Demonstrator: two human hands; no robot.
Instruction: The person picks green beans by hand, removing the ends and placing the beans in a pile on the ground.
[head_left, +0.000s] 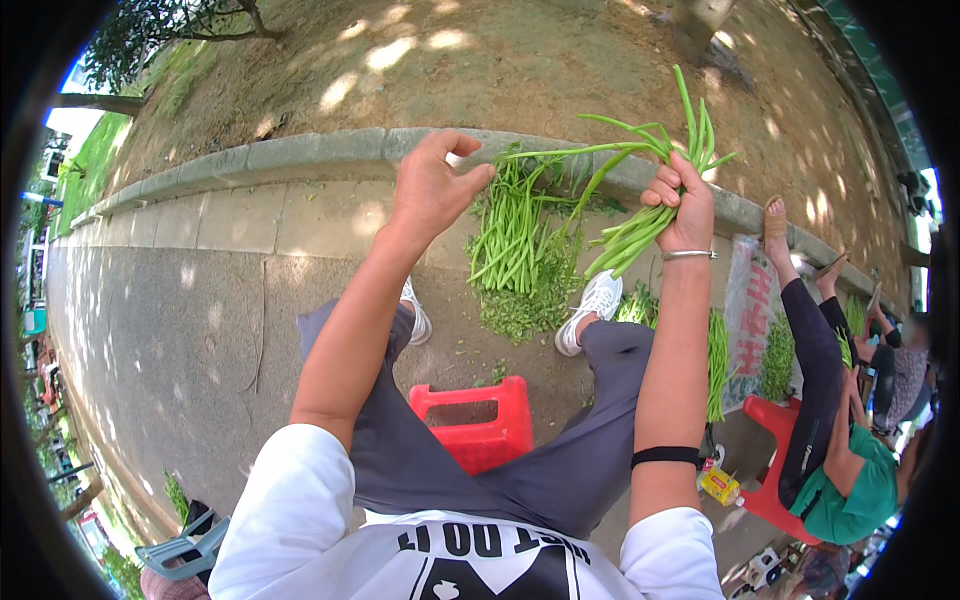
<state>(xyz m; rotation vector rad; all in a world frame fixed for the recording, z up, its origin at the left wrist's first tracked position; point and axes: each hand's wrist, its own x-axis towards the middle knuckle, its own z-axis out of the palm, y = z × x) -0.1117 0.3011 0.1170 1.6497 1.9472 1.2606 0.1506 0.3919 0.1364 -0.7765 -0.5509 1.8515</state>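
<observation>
My right hand (686, 202) is closed around a bunch of long green vegetable stems (626, 244). Their ends fan out above and below the fist, and one stem reaches sideways to the left. My left hand (439, 180) is raised with thumb and fingers apart, its thumb tip beside that stem's end; no held thing shows in it. Below and between the hands, a pile of green stems (510, 244) lies by the kerb. Loose green leaves (525, 311) are heaped on its near side, between my white shoes.
A red plastic stool (480, 424) stands between my legs. The stone kerb (322, 154) runs across, with bare soil beyond. At right are more stems (718, 367), a plastic sheet (744, 322) bearing red writing, a yellow-labelled container (720, 487) and a seated person (847, 480).
</observation>
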